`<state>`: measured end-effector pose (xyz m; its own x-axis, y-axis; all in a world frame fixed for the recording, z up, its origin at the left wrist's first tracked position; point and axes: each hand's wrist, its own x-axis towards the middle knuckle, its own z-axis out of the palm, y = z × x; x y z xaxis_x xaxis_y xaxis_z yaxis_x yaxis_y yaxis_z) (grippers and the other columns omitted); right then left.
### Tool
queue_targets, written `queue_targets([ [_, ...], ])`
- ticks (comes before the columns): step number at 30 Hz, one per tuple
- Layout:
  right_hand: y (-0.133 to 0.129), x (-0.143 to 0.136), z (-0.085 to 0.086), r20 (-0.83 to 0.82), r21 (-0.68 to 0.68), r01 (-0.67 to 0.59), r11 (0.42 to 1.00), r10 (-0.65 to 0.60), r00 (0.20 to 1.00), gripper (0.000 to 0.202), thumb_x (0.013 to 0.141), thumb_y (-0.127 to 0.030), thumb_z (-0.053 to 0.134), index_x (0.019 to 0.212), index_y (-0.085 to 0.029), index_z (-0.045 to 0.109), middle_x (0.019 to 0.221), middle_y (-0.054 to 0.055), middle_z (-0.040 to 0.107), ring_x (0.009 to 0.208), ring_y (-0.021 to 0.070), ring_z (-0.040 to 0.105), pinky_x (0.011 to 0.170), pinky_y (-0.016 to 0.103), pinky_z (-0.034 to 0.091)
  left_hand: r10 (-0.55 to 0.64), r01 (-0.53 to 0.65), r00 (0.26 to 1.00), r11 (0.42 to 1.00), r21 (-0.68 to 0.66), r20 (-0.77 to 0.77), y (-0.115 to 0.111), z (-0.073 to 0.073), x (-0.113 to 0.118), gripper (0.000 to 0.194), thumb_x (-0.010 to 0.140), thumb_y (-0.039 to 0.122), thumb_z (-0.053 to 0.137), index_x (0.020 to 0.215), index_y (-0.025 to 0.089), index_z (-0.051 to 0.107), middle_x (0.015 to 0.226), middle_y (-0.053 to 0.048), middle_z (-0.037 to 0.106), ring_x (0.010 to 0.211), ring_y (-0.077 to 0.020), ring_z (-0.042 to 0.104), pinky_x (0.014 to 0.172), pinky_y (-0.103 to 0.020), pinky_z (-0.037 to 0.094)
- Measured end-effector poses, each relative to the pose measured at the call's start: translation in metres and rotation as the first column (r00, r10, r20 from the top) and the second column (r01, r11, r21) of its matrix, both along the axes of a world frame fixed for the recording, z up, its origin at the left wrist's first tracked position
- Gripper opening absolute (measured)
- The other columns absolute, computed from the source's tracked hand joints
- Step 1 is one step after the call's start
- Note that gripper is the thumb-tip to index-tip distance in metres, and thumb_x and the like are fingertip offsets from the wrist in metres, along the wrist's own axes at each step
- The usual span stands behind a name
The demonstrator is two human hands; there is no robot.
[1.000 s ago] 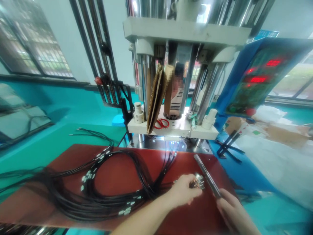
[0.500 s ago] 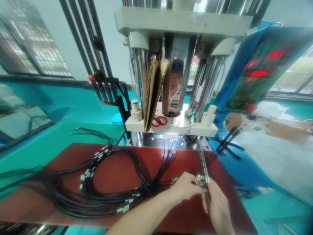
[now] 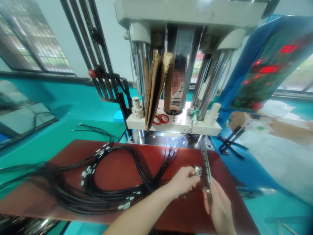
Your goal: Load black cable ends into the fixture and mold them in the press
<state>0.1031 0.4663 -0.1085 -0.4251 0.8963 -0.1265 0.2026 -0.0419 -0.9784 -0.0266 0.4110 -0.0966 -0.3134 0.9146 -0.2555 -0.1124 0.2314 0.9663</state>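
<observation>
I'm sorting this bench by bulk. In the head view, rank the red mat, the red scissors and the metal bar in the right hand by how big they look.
1. Red mat: largest by far.
2. Metal bar.
3. Red scissors: smallest, though they lie farther from the camera, so their true size is unsure.

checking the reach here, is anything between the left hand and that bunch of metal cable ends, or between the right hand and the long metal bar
Nothing visible stands between them. The left hand already pinches the metal cable ends at its fingertips, and the right hand grips the near end of the metal bar, which runs away over the red mat toward the press.
</observation>
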Motion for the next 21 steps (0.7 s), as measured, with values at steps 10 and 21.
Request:
queue_targets([
  [10,-0.014,-0.002,0.013,-0.026,-0.006,0.02,1.0,-0.02,0.999,0.064,0.078,-0.06,0.049,0.122,-0.013,0.049,0.046,-0.004,0.05,0.036,0.009,0.038,0.034,0.019,0.031,-0.059,0.097,0.979,0.976,-0.194,0.194,0.005,0.016,0.002,0.015,0.055,0.02,0.064,0.06,0.013,0.052,0.039,0.005,0.038,0.033,-0.004,0.028,0.034,-0.018,0.014],
  [21,0.002,0.003,-0.007,-0.05,-0.084,-0.02,0.996,0.016,0.999,0.073,0.069,-0.063,0.057,0.122,-0.013,0.051,0.045,-0.004,0.048,0.034,0.0088,0.037,0.03,0.02,0.03,-0.071,0.123,0.964,0.973,-0.194,0.256,0.007,0.011,-0.004,0.02,0.049,0.021,0.068,0.057,0.013,0.052,0.04,0.005,0.039,0.034,-0.0037,0.029,0.036,-0.018,0.013],
])
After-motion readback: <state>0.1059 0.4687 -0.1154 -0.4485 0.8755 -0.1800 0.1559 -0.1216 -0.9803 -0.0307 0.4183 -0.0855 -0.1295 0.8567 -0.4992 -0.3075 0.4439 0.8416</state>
